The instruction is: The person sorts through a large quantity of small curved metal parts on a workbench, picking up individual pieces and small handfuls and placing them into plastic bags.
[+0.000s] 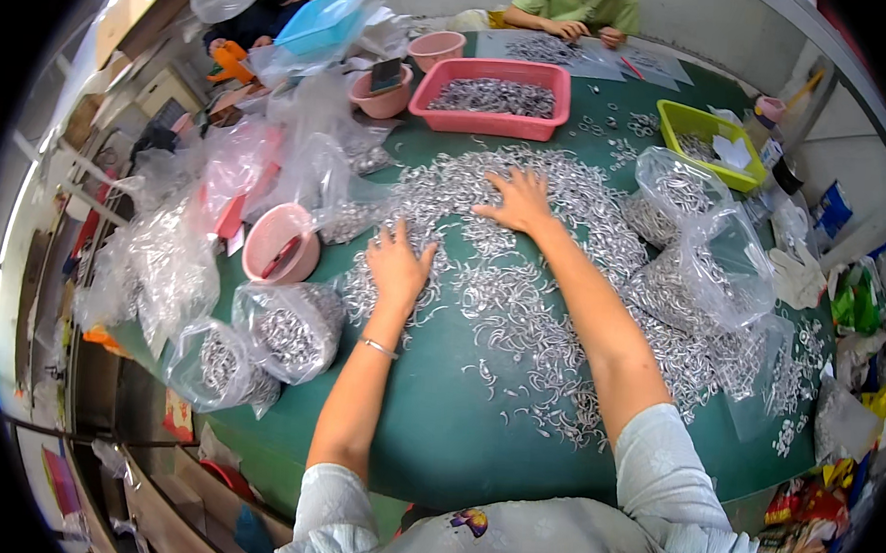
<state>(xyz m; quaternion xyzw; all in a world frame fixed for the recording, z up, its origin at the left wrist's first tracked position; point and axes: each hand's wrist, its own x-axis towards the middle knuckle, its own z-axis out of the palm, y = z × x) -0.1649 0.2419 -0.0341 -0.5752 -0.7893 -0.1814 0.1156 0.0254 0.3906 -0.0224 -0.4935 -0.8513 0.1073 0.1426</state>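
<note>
A wide spread of small curved silvery metal pieces [532, 306] covers the middle of the green table [436, 416]. My left hand [398, 266] lies on the left part of the spread, fingers stretched and apart. Farther off and to the right, my right hand [517, 200] rests palm down on the pieces with its fingers spread. Neither hand grips anything; what lies under the palms is hidden. Beside my left hand stand a pink bowl [299, 259] with a red-handled tool in it and a clear bag [300, 331] full of the same pieces.
At the back sits a pink tray [562, 103] of metal pieces, with a lime-green basket [672, 113] to its right. Open clear bags of pieces [673, 279] stand at right. Plastic bags [163, 262] crowd the left side. Across the table a person in a green shirt [578, 3] handles small parts.
</note>
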